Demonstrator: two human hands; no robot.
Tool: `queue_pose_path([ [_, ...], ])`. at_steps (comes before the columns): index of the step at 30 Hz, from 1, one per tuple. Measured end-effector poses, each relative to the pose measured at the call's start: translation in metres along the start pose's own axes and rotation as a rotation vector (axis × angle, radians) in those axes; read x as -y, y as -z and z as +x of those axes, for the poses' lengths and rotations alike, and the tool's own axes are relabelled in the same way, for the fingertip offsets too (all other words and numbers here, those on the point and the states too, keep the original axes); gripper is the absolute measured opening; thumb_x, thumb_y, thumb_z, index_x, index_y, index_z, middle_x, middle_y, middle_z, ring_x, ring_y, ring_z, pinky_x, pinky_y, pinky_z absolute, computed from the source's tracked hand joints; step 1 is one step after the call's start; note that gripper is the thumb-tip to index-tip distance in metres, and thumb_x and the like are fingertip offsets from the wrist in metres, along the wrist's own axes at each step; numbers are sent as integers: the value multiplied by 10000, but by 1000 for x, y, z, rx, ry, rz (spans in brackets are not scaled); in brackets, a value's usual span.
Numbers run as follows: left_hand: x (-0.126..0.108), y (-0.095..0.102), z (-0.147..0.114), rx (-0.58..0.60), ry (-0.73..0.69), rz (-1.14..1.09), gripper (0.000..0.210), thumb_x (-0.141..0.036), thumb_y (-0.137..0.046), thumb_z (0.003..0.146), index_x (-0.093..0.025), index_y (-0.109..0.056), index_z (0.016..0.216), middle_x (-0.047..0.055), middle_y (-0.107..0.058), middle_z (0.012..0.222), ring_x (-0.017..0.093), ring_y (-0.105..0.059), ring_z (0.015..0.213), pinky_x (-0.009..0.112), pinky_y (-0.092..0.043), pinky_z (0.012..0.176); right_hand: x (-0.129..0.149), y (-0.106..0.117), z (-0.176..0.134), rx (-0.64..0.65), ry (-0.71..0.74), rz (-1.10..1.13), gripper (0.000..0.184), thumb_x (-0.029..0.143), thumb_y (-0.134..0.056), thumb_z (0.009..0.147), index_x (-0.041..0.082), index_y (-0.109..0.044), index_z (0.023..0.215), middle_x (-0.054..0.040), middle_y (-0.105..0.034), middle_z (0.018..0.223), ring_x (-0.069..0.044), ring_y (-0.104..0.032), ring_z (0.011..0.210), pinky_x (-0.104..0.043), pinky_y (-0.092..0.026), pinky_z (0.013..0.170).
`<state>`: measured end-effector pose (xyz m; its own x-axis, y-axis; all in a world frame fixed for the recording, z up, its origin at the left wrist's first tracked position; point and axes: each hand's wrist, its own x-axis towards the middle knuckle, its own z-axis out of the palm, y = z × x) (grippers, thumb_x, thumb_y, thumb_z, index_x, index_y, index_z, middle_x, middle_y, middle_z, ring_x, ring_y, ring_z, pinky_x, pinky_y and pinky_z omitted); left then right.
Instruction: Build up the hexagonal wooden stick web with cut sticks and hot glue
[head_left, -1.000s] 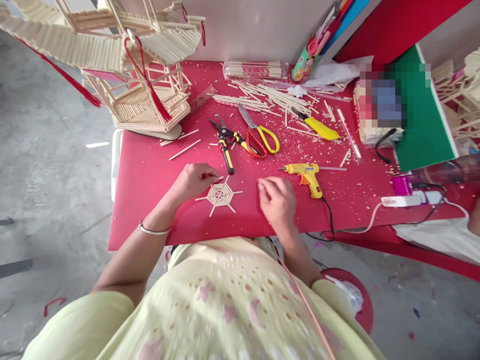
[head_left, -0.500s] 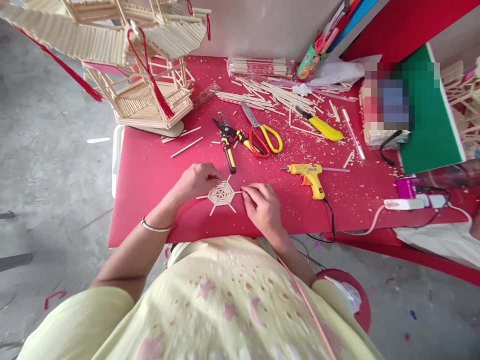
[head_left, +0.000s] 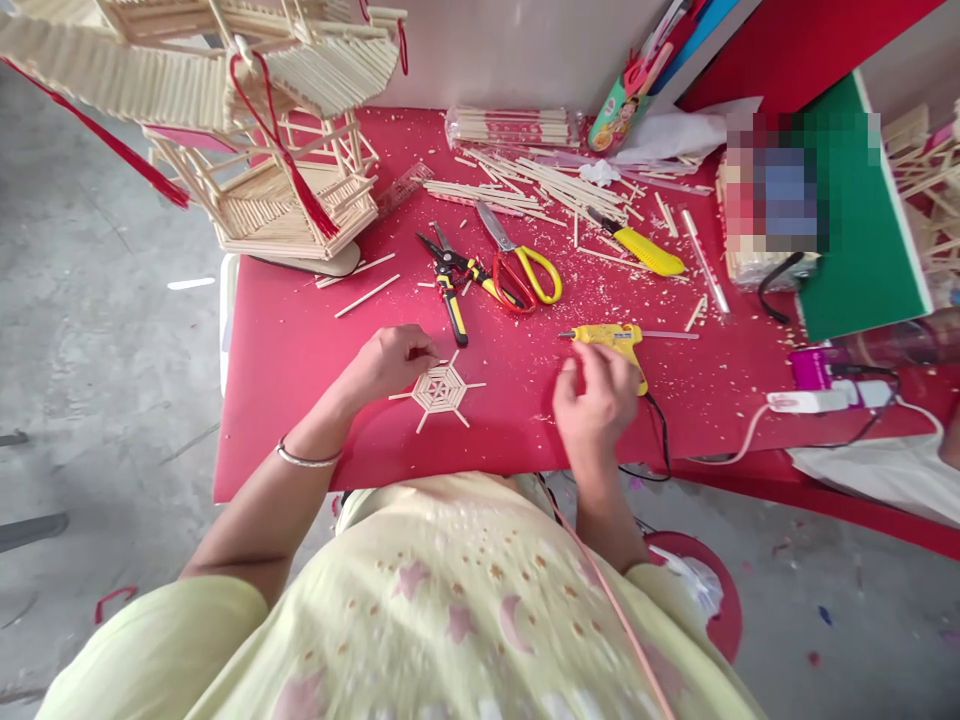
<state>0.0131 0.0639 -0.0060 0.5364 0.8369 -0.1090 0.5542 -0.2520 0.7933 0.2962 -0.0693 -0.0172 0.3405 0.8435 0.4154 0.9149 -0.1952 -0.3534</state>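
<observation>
Free surface (head_left: 510, 425) is found between left hand (head_left: 394, 362) and right hand (head_left: 598, 402), until near edge (head_left: 360, 482). The stick web (head_left: 439, 389) is laid beside the curled left hand (content cannot be told), one spoke (head_left: 477, 385) pointed rightward. Beyond the half-spread, empty right hand, the glue gun (head_left: 613, 335) is laid crosswise.
</observation>
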Motion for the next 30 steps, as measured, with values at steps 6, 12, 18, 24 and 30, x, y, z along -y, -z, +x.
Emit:
queue_pose_path([
  [6,-3,4,4,36,15,-26,158,-219,-635,740,-203,-792,737,42,-755,757,169,-650,657,251,-459,627,-54,12,20,108,-162,-254,550,348,-594,893,138,-633,1399,-213,-665,1261,-369,-619,1145,-515,-507,957],
  [12,-3,7,13,57,42,-101,149,-150,-670,718,-205,-808,718,38,-767,711,186,-687,650,251,-485,612,-59,6,21,88,-167,-228,608,555,-476,991,134,-629,1402,-203,-686,1154,-343,-639,1078,-477,-517,927],
  [18,-2,10,14,32,77,-154,116,-185,-718,760,-195,-832,778,48,-782,754,172,-690,646,230,-490,581,-58,8,22,30,-147,-221,577,510,-545,974,137,-631,1406,-211,-670,1246,-359,-632,1152,-514,-513,968],
  [24,-1,21,24,189,75,-134,143,-133,-728,703,-208,-841,749,27,-773,700,187,-712,661,225,-495,583,8,5,3,81,116,144,317,342,-506,1049,220,-738,1227,-124,-733,1141,-253,-668,1088,-424,-522,1014],
  [30,2,21,35,230,65,-107,129,-123,-739,657,-200,-834,699,22,-754,642,174,-689,618,211,-449,538,61,-20,-30,315,288,301,323,167,-534,1016,258,-749,1239,-90,-709,1150,-241,-622,1079,-404,-524,991],
])
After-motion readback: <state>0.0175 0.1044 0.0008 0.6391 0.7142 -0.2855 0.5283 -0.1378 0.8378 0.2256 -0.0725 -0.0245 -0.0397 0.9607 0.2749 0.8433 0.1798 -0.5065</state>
